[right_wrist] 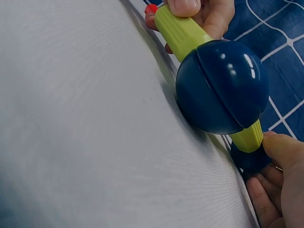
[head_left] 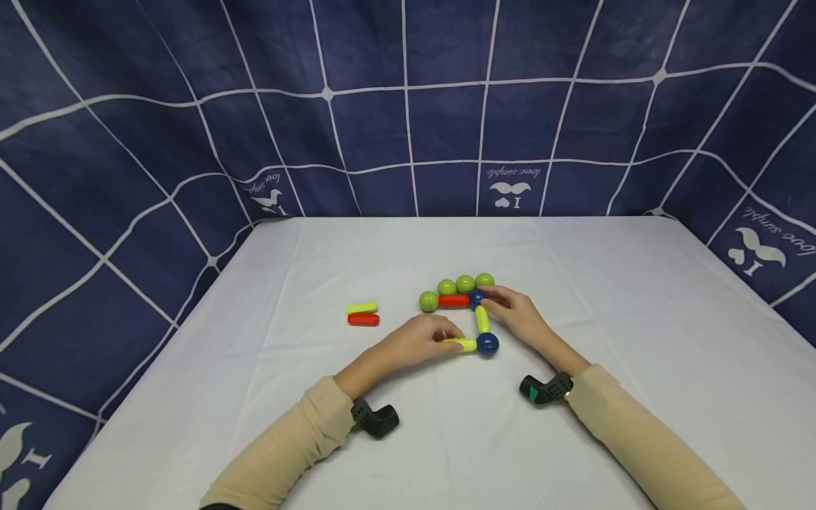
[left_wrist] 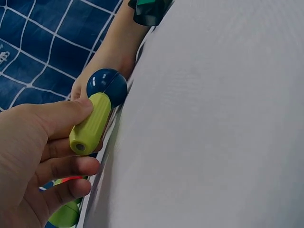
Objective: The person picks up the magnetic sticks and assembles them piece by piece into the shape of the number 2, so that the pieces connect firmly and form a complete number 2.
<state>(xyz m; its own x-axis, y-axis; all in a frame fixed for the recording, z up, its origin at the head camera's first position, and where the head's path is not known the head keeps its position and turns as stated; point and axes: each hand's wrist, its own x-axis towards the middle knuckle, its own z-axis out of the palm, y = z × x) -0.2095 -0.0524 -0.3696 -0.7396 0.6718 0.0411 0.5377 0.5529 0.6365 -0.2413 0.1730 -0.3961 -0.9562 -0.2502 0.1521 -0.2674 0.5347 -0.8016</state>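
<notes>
My left hand [head_left: 417, 341] pinches a yellow-green magnetic rod [head_left: 467, 345] between thumb and fingers. In the left wrist view, the end of this rod [left_wrist: 90, 124] away from the ball is bare. Its other end meets the near blue ball [head_left: 487, 345], large in the right wrist view. From that ball a second yellow-green rod [head_left: 482, 320] runs back to the far blue ball [head_left: 476, 297]. Thumb and fingers of my right hand [head_left: 521, 319] grip around the far ball, partly covering it. A red rod [head_left: 454, 301] leads left from there to a green ball [head_left: 428, 302].
Behind the red rod, several green balls [head_left: 465, 284] sit in a row. To the left lie a loose yellow-green rod [head_left: 362, 308] and a loose red rod [head_left: 363, 320], side by side on the white tablecloth [head_left: 306, 397]. A dark blue checked curtain [head_left: 370, 127] hangs behind.
</notes>
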